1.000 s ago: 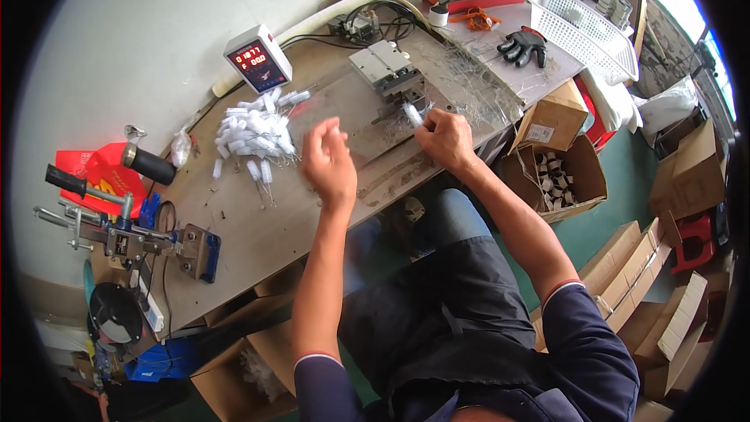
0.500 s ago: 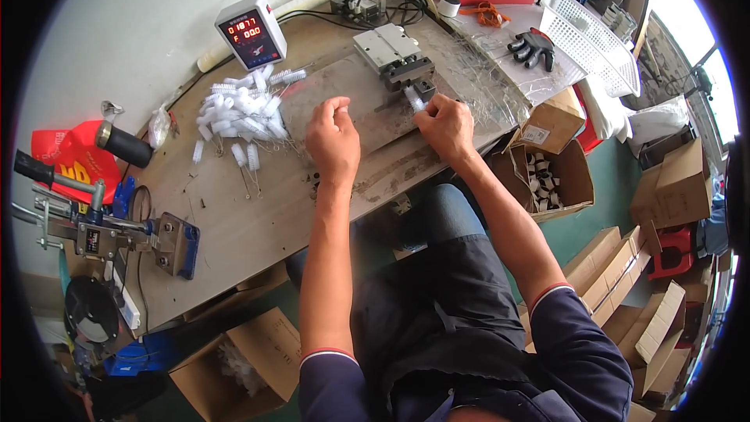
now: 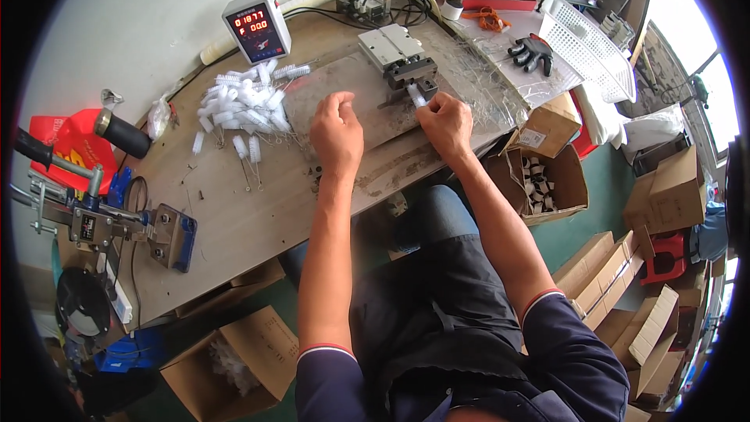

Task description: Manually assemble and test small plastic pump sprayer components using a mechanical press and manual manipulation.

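Observation:
My right hand (image 3: 447,121) pinches a small white bristle brush (image 3: 416,95) at the front of a metal clamping fixture (image 3: 410,74). The brush's far end reaches the dark jaws; my fingers hide the near end. My left hand (image 3: 337,133) hovers over the bench left of the fixture, fingers loosely curled, with a gap between thumb and fingertips. Nothing shows in it. Beyond it, to the left, lies a heap of white brushes (image 3: 242,101) with twisted wire stems.
A counter box with red digits (image 3: 256,25) stands behind the heap. A lever press (image 3: 164,238) sits at the bench's left end. Right are a black-and-grey glove (image 3: 531,55), a white basket (image 3: 590,47) and a carton of small pieces (image 3: 574,187). Cables (image 3: 406,0) lie behind the fixture.
The whole view has shifted slightly. My right hand stays on the brush at the fixture, and my left hand keeps nearly the same place, its fingers slightly farther apart.

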Demonstrator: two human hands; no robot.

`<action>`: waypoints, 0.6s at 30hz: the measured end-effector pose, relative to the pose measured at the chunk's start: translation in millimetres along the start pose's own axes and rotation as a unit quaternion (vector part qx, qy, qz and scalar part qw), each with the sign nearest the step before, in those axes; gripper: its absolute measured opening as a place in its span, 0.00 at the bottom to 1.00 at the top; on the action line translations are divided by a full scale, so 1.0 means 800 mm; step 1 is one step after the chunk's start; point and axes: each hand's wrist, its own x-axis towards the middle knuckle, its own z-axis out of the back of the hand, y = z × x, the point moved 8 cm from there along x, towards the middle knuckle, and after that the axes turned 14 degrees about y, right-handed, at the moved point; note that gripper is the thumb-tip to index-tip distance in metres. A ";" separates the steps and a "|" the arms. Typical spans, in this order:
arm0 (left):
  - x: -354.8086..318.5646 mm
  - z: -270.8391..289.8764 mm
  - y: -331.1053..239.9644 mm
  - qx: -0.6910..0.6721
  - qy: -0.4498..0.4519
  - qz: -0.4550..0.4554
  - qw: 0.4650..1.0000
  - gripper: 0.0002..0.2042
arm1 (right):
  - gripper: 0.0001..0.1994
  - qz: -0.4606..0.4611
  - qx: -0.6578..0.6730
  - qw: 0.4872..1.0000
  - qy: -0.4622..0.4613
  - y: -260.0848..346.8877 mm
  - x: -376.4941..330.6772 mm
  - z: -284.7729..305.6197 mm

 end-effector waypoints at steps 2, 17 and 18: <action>-0.003 0.002 0.002 0.009 -0.004 -0.002 1.000 0.05 | 0.09 0.003 -0.001 1.000 -0.005 -0.002 0.000 -0.003; 0.000 -0.004 -0.002 0.029 0.004 -0.001 1.000 0.05 | 0.13 0.011 0.059 0.998 -0.009 -0.001 0.002 0.003; -0.001 -0.008 -0.007 0.048 0.017 -0.003 0.999 0.05 | 0.13 0.002 0.072 0.997 -0.008 -0.003 0.001 0.006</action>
